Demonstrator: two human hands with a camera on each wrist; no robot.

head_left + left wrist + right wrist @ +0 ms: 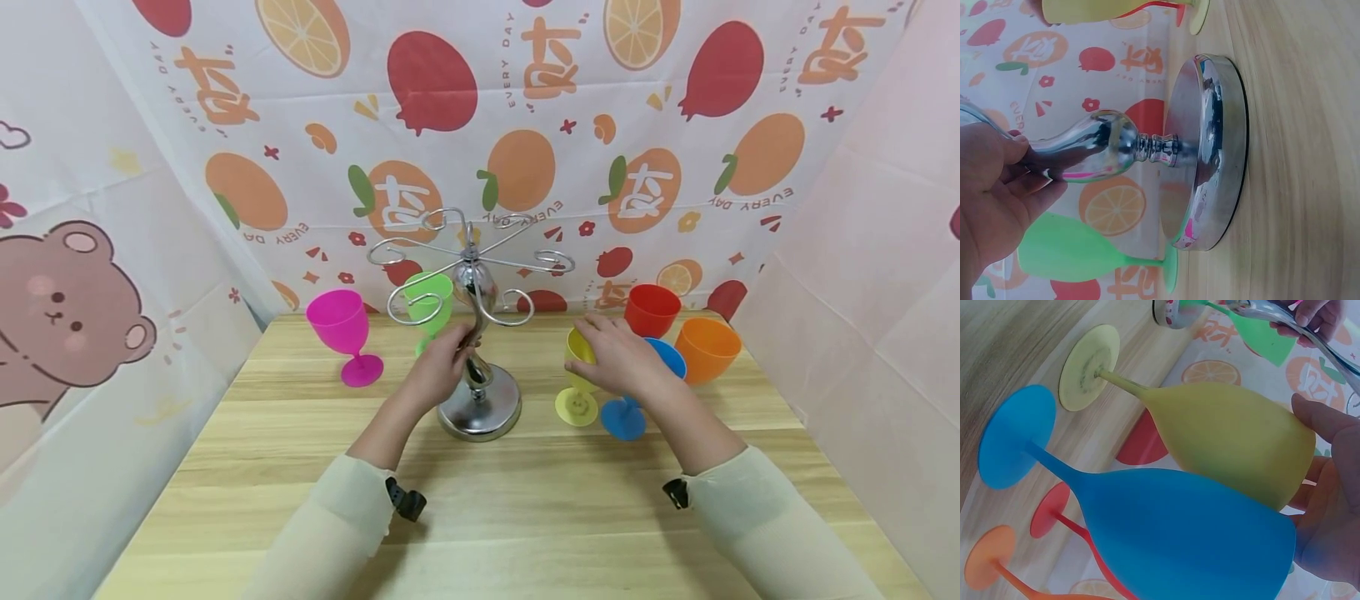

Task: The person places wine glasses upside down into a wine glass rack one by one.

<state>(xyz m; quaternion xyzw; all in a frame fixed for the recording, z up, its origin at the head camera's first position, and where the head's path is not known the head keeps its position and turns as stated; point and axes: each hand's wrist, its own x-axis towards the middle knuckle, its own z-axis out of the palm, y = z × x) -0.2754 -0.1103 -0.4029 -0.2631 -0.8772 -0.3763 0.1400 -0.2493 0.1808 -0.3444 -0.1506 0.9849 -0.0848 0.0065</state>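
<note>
L grip (441,367) holds stand (480,300) mid-stem, R grip (617,358) yellow cup (1229,437) nr rim.

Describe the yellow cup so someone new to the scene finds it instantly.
Find the metal stand on the wooden table, then look right to a group of four cups. The yellow cup is nearest the stand, the right hand gripping its rim. Its groupmates are blue, red and orange.

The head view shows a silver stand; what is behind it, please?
Behind the silver stand, leftward, is a green goblet, then a patterned curtain; the left hand hides part of the goblet's foot.
</note>
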